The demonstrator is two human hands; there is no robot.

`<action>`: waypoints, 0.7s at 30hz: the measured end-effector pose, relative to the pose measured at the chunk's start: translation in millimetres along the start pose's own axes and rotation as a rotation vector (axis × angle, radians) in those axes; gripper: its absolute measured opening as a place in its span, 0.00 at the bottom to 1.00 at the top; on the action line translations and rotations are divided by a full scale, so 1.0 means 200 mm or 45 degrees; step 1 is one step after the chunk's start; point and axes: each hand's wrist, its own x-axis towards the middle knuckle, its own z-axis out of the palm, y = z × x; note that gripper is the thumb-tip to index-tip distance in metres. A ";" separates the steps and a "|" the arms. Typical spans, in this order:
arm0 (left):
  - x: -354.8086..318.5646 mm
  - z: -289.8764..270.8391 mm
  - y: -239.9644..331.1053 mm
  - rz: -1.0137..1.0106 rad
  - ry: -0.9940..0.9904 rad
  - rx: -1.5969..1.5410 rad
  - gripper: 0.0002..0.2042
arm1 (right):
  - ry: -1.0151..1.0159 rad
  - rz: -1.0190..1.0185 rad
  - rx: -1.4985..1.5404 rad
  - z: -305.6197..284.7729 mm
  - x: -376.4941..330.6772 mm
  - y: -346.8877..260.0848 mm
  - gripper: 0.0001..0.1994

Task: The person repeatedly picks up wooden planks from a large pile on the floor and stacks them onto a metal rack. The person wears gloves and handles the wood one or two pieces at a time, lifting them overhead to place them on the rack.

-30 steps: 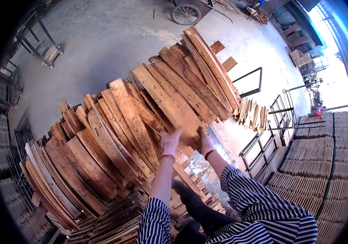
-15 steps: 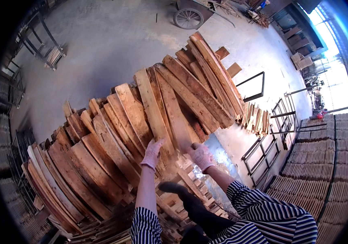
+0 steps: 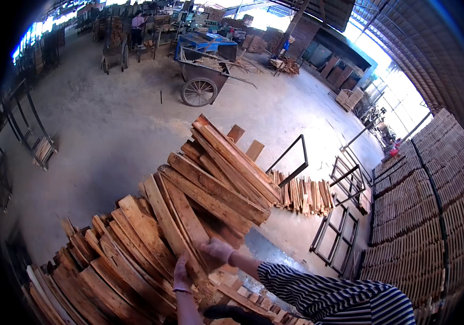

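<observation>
A long pile of rough wooden planks (image 3: 129,254) spreads before me, its upper pieces leaning at a slant. My left hand (image 3: 182,274), in a pale knitted glove, closes on the near end of a light plank (image 3: 168,225). Beside it, my gloved right hand (image 3: 218,249) grips the near end of a neighbouring plank (image 3: 184,208); its fingertips are partly hidden. Thicker boards (image 3: 215,187) lie crosswise just beyond my right hand.
Shorter wood pieces (image 3: 253,299) sit below my hands. To the right are a low wood stack (image 3: 303,196), black metal frames (image 3: 336,238) and tall rows of stacked slats (image 3: 405,233). A two-wheeled cart (image 3: 202,76) stands ahead; far off, a person (image 3: 137,27) is upright.
The view has tilted up, bringing in more of the workshop. My right hand has come closer to my left and now holds a plank beside it.
</observation>
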 end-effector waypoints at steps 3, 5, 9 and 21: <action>-0.30 -0.30 0.02 -0.060 0.148 0.023 0.27 | -0.207 0.043 -0.013 0.05 -0.35 -0.29 0.44; -0.51 -0.33 -0.09 0.092 0.086 -0.081 0.29 | -0.183 0.095 0.086 0.05 -0.66 -0.34 0.50; -0.77 -0.08 -0.15 0.015 0.181 -0.095 0.29 | -0.652 0.177 0.962 0.03 -0.91 -0.08 0.45; -1.66 0.27 0.02 0.441 0.246 -0.111 0.28 | -0.776 -0.286 0.709 -0.31 -1.56 -0.50 0.38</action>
